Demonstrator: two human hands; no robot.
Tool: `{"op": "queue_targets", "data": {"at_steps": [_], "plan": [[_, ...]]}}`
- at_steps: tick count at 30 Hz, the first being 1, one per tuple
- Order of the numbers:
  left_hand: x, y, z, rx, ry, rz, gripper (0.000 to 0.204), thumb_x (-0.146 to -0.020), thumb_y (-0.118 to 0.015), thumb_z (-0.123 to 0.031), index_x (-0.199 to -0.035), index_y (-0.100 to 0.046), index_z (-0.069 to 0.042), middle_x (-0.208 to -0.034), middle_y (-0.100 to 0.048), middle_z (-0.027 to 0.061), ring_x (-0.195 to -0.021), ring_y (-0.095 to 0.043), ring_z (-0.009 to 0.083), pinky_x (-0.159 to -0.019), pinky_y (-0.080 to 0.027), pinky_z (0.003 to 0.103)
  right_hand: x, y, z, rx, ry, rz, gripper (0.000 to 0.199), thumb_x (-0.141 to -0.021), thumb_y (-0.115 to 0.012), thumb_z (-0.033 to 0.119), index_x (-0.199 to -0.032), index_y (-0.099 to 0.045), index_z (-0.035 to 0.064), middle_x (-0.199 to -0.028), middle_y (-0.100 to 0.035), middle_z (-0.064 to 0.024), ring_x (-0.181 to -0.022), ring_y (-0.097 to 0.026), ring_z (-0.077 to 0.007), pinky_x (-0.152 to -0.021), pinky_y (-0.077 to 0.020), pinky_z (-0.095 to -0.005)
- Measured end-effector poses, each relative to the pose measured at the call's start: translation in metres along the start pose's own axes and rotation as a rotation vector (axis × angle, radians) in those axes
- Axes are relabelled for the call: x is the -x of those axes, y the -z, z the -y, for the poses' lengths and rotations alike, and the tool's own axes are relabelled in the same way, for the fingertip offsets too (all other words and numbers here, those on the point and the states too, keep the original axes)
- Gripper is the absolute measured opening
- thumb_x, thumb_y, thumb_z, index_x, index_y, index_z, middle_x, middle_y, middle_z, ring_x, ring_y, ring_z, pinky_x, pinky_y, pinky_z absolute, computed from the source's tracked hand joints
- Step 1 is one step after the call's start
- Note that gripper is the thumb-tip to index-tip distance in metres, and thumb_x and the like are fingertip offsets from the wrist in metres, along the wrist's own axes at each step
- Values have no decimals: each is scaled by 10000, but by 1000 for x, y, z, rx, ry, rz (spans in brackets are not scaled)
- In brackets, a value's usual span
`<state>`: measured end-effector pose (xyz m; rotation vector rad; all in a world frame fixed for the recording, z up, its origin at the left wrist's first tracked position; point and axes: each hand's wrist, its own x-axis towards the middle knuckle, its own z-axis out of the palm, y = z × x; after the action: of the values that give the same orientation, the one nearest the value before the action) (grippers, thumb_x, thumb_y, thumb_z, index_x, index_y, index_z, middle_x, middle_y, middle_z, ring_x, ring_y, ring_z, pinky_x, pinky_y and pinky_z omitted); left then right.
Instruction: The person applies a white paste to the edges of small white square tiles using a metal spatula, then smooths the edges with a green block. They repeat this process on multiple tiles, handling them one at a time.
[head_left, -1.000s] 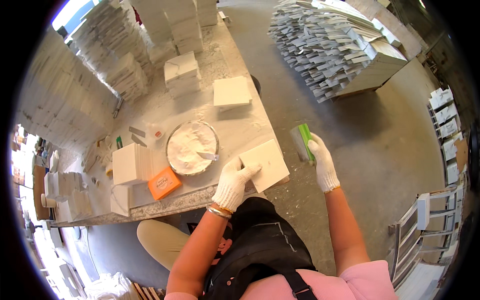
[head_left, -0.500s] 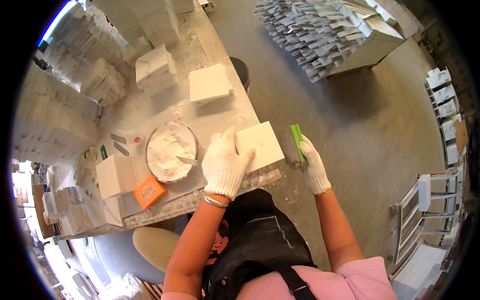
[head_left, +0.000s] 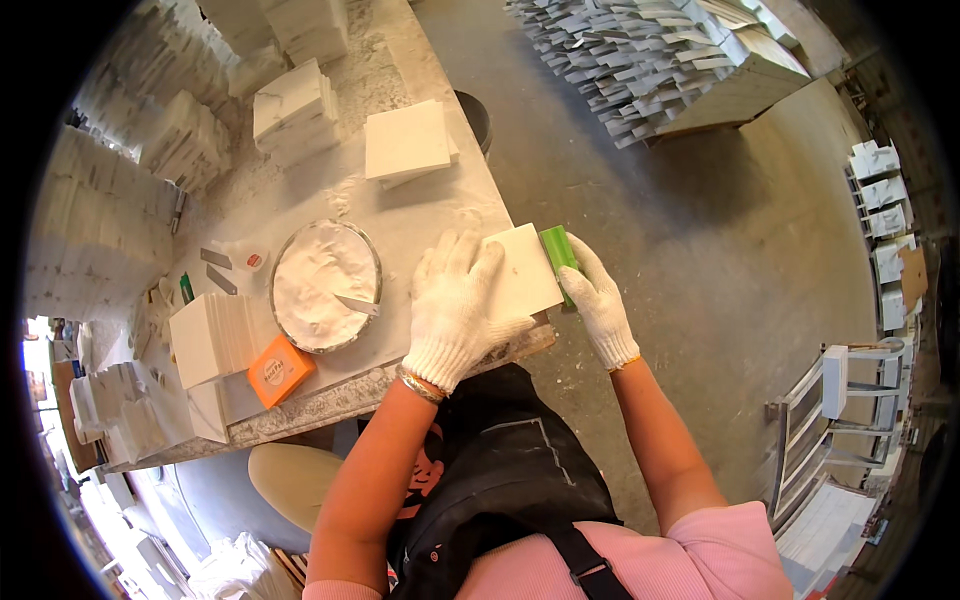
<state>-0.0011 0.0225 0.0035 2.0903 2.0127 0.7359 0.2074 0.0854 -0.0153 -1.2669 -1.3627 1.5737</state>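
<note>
My left hand (head_left: 450, 300), in a white knit glove, lies flat with fingers spread over the left part of a square white tile (head_left: 527, 270). The tile reaches the table's right edge. My right hand (head_left: 600, 305), also gloved, grips a green-backed hand sanding pad (head_left: 557, 255). That pad is against the tile's right edge; its grey working face is hidden. Left of my left hand stands a round bowl of white powder (head_left: 312, 275) with a metal blade (head_left: 357, 305) lying across its rim. An orange box (head_left: 281, 371) sits near the table's front edge.
Beyond the bowl, a few tiles (head_left: 407, 140) lie stacked, with a taller tile stack (head_left: 293, 108) to their left. More tiles (head_left: 210, 340) stand beside the orange box. A dark bucket (head_left: 475, 120) is past the table edge. A metal rack (head_left: 835, 420) stands at right.
My right hand has brought the sanding pad left, up to the tile's edge. My left hand still rests on the tile, its fingers spread wider.
</note>
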Motion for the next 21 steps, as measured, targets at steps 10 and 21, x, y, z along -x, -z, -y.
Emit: {"op": "queue_targets", "data": {"at_steps": [10, 21], "plan": [[2, -3, 4, -17, -33, -70, 780, -638, -866, -452, -1262, -621, -53, -1392, -541, 196, -1319, -485, 412, -1083, -401, 526, -3, -3, -6, 116, 133, -10, 629, -941, -704, 281, -1487, -523, 27, -1381, -576, -118, -1231, -559, -191, -1056, -447, -340], [1, -2, 0, 19, 12, 15, 807, -644, -860, -498, -1291, -602, -92, -1459, -506, 172, -1383, -442, 372, -1140, -341, 528, 4, -3, 3, -17, -51, 15, 659, -940, -715, 312, -1489, -511, 8, -1413, -593, -93, -1236, -562, -187, -1077, -426, -322]]}}
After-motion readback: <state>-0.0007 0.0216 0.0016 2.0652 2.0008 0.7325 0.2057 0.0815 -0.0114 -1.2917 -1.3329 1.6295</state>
